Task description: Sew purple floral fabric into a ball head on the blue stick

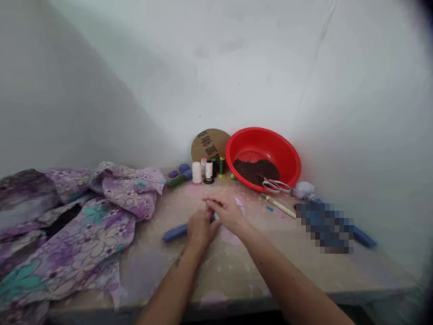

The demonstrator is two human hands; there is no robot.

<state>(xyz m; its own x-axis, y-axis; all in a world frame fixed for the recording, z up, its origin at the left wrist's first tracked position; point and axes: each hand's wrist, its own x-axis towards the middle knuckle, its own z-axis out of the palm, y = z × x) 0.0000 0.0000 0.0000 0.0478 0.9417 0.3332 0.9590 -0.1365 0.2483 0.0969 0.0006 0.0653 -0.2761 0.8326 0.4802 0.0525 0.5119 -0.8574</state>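
My left hand (pixel 200 225) is closed around a slim blue roll (pixel 175 232), which looks like rolled or stuffed cloth. The roll lies low over the table, its plain end sticking out to the left. My right hand (pixel 227 212) is at the roll's other end, touching or almost touching the left hand. Its thumb and fingers are pinched together; whatever is between them is too small or hidden to name. Just behind the right hand lies a small pale patterned scrap (pixel 240 204).
Purple floral cloth (pixel 98 225) is heaped at left. Behind stand several thread spools (pixel 196 173), a round cardboard piece (pixel 209 144) and a red basin (pixel 287 155) with dark grains and scissors (pixel 276 185). A pale pen-like stick (pixel 280 206) and another blue roll (pixel 363 237) lie right.
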